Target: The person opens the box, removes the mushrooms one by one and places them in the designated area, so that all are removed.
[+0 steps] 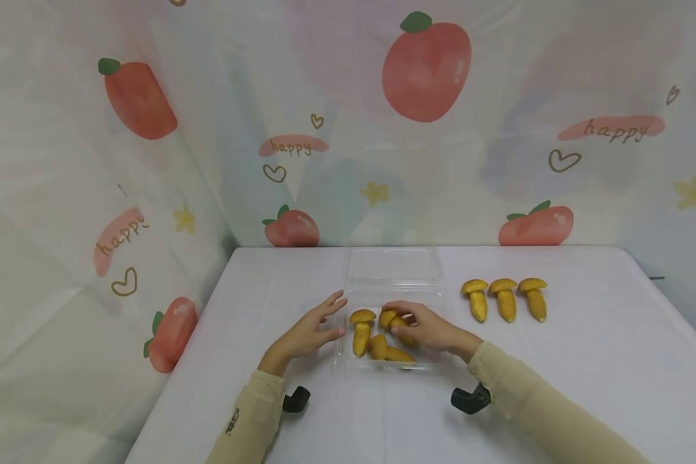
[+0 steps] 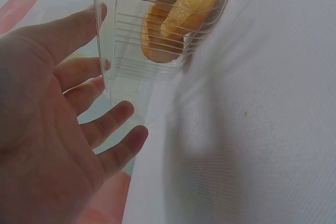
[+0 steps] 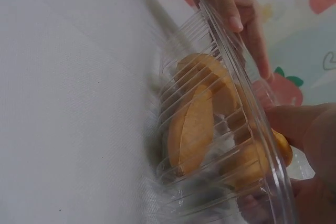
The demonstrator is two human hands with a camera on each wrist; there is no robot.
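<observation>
Mushroom (image 1: 396,325) number three, a yellow toy, sits inside the clear plastic clamshell box (image 1: 391,293) at the middle of the white tabletop (image 1: 586,361), pinched by the right hand (image 1: 426,328). From the head view, two more mushrooms already lie in the tray (image 1: 362,330) (image 1: 385,351), and three others wait in a row to the right (image 1: 504,298), well apart from the box. The left hand (image 1: 310,332) rests with relaxed, spread fingers against the tray's left wall, holding nothing. My reading: this is the placing step of filling the box; next calls for letting go and reaching toward the row.

The left wrist view shows straight fingers (image 2: 79,72) touching the ribbed tray wall (image 2: 142,61), mushrooms visible through it.

The right wrist view shows mushrooms (image 3: 191,129) behind the ribbed plastic and the right hand (image 3: 307,135) over one at the lower right.

The backdrop curtain is printed with "happy" (image 1: 615,131), beside hearts and peaches. A small mark on the left sleeve (image 1: 232,421) is too small to read.
</observation>
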